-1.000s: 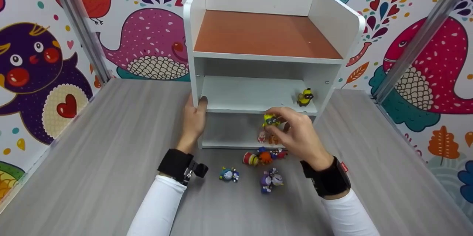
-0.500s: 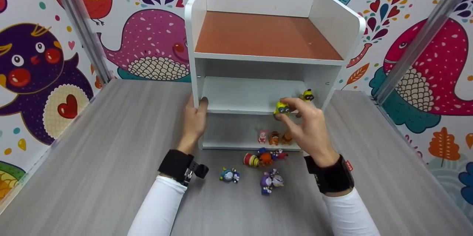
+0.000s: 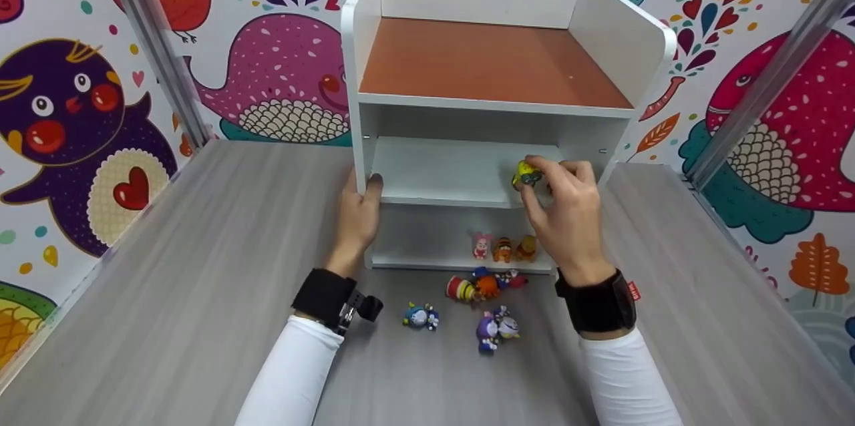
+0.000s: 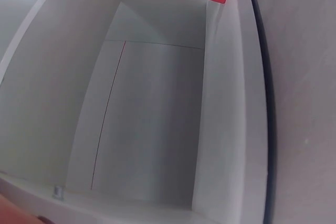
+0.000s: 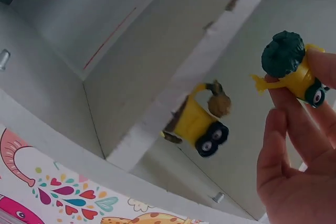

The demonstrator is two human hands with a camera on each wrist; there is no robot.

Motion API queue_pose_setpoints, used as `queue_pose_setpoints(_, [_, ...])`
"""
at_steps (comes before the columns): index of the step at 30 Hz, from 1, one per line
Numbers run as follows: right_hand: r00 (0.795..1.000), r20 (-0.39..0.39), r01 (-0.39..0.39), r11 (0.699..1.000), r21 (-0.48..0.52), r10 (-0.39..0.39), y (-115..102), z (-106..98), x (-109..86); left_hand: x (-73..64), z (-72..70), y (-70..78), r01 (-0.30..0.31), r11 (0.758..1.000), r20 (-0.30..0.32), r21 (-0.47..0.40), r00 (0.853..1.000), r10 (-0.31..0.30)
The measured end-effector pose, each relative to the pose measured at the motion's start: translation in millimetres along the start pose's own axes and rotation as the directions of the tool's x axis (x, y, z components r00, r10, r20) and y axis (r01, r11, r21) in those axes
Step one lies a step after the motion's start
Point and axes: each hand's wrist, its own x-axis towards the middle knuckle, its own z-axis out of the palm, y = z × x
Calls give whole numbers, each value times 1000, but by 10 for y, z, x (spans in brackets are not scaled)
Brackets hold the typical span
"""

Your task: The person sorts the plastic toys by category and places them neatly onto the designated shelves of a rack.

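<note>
My left hand (image 3: 358, 222) grips the left side panel of a white shelf unit (image 3: 461, 101), thumb on its front edge. My right hand (image 3: 568, 216) pinches a yellow Minion figurine (image 3: 524, 172) between thumb and fingertips, over the right part of the middle shelf (image 3: 441, 169). The right wrist view shows this figurine's dark green underside and its goggles. A second Minion figurine (image 5: 197, 124) stands on that shelf near the front edge; in the head view my right hand mostly hides it.
On the bottom shelf stand a pink piglet figurine (image 3: 481, 246), a tiger figurine (image 3: 502, 250) and a bear figurine (image 3: 527, 248). Red-and-yellow figurines (image 3: 487, 284), a blue figurine (image 3: 420, 316) and purple figurines (image 3: 495, 329) lie on the grey table (image 3: 267, 239) in front.
My right hand has carried the Minion figurine up and right, from in front of the bottom shelf to over the middle shelf. My left hand stays on the side panel.
</note>
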Motion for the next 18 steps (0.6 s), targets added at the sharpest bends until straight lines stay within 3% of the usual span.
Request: queue_pose_setpoints(18, [1000, 18, -20, 1000, -11, 20, 126, 144, 40, -5, 11, 20, -13, 1000, -26, -8, 1000, 13])
